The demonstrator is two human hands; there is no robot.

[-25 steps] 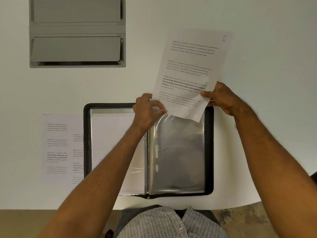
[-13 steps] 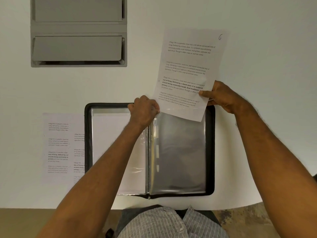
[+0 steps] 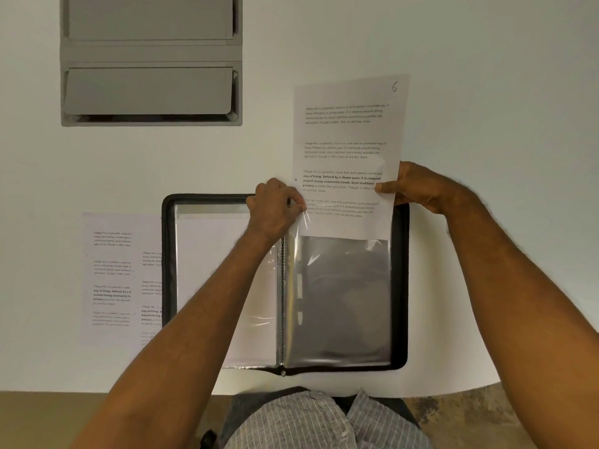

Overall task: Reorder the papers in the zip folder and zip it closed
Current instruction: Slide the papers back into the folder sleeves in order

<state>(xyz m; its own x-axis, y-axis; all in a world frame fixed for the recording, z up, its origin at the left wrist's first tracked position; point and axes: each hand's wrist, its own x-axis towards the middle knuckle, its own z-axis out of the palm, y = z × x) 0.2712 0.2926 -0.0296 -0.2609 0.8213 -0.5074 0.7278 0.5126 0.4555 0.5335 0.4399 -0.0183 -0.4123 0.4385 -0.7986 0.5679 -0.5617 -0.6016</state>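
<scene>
A black zip folder (image 3: 400,286) lies open on the white table in front of me, with clear plastic sleeves (image 3: 343,299) on its right half and a white sheet (image 3: 214,270) in a sleeve on its left half. My right hand (image 3: 418,186) pinches the right edge of a printed page (image 3: 346,150) marked 6. The page's lower end sits inside the top of the right sleeve. My left hand (image 3: 275,205) pinches the sleeve's top left corner beside the page.
Two printed papers (image 3: 113,273) lie overlapped on the table left of the folder, partly under its edge. A grey tray unit (image 3: 150,59) sits at the far left. The table's front edge runs just past the folder.
The page has come down and straightened, and its lower end has slid into the top of the right sleeve. Both hands stayed near the folder's top edge.
</scene>
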